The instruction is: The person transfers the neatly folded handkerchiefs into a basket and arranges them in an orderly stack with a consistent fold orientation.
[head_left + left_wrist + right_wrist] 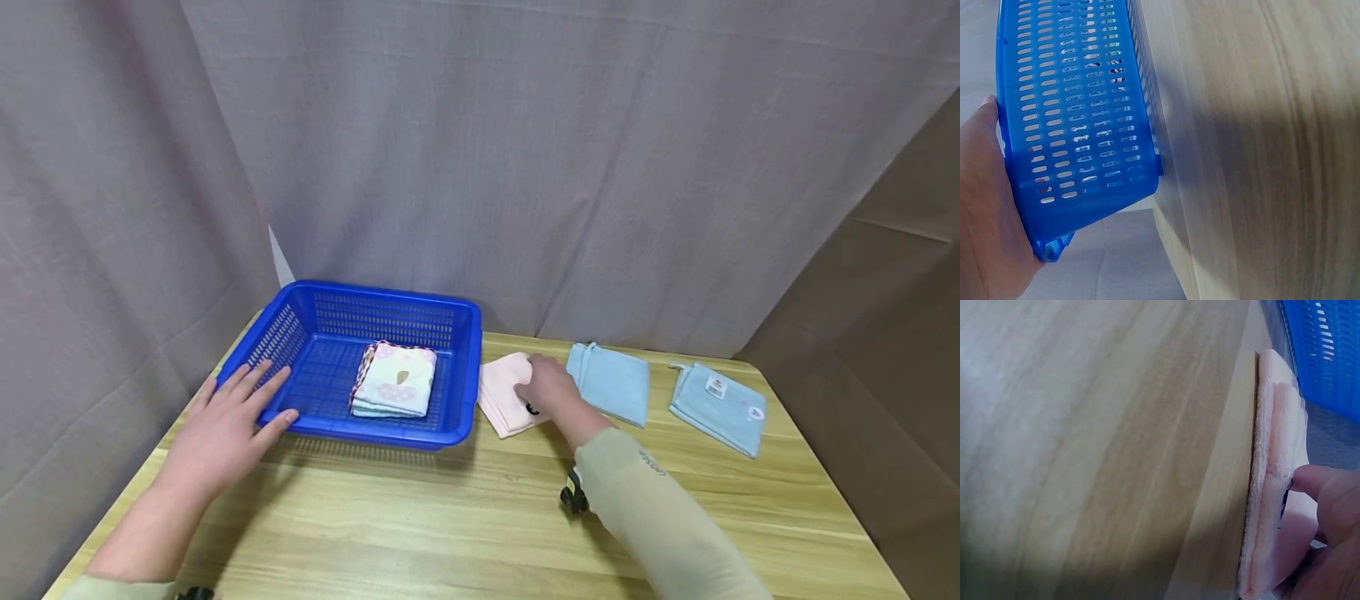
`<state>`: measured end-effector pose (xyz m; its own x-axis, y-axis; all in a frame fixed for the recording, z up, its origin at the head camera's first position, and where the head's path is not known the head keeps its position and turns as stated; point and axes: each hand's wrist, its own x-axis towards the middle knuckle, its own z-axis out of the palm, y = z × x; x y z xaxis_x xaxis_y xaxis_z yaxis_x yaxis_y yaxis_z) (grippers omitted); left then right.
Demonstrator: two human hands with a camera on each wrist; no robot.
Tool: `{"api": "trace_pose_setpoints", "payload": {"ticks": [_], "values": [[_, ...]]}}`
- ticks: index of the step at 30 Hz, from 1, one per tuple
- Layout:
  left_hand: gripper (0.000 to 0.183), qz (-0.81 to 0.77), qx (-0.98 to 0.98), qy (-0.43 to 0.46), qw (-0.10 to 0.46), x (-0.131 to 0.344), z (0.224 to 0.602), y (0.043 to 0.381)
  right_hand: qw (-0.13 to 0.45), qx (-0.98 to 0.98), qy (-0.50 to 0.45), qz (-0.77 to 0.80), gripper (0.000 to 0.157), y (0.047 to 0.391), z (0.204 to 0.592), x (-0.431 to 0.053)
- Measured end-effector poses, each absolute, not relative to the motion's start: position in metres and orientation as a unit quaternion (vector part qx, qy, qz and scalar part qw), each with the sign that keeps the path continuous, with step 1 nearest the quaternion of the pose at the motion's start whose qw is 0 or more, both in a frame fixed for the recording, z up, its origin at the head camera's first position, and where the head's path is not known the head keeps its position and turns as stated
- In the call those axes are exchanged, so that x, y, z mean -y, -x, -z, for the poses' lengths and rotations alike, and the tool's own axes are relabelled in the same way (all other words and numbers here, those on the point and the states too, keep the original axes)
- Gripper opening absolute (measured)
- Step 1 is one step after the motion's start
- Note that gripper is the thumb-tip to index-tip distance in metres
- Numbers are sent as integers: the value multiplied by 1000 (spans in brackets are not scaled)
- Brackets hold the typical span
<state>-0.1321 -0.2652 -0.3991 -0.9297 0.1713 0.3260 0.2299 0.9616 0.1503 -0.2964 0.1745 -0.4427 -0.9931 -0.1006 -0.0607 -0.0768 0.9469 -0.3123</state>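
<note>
My left hand (225, 425) rests with spread, fairly straight fingers over the front left corner of a blue plastic basket (465, 375). The left wrist view has the same hand (988, 206) against the basket's rim. Inside the basket lies a stack of folded cloths (395, 379), the top one white with pink patches. Right of the basket, my right hand (551, 387) grips a folded pink towel (502, 392) lying on the table. In the right wrist view the thumb presses on the towel (1272, 462) near a dark mark; the other fingers are partly hidden.
Two folded light blue towels lie further right: a plain one (618, 383) close beside the right hand, and one with a white label (720, 408) near the table's right side. Grey curtain (465, 167) hangs behind the wooden table (390, 525), and a brown panel (885, 350) stands at right.
</note>
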Motion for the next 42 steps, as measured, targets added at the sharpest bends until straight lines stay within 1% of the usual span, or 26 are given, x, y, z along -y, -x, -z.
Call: {"api": "trace_pose_setpoints", "payload": {"ticks": [7, 15, 23, 27, 32, 35, 42], "values": [[64, 97, 978, 102, 155, 266, 399, 131, 32, -978, 25, 205, 65, 294, 442, -171], [63, 97, 977, 105, 159, 266, 401, 132, 37, -972, -12, 230, 73, 294, 442, -172], [63, 99, 976, 105, 162, 266, 402, 132, 49, -952, -46, 299, 59, 293, 441, -178], [63, 99, 977, 105, 159, 266, 401, 131, 65, -934, -64, 346, 59, 292, 439, -181], [63, 100, 977, 104, 158, 267, 401, 131, 74, -918, -56, 385, 58, 289, 435, -183], [63, 100, 977, 105, 158, 267, 400, 131, 75, -916, -41, 392, 51, 288, 436, -185], [63, 100, 977, 106, 154, 267, 401, 133, 65, -915, -12, 398, 26, 283, 440, -189]]}}
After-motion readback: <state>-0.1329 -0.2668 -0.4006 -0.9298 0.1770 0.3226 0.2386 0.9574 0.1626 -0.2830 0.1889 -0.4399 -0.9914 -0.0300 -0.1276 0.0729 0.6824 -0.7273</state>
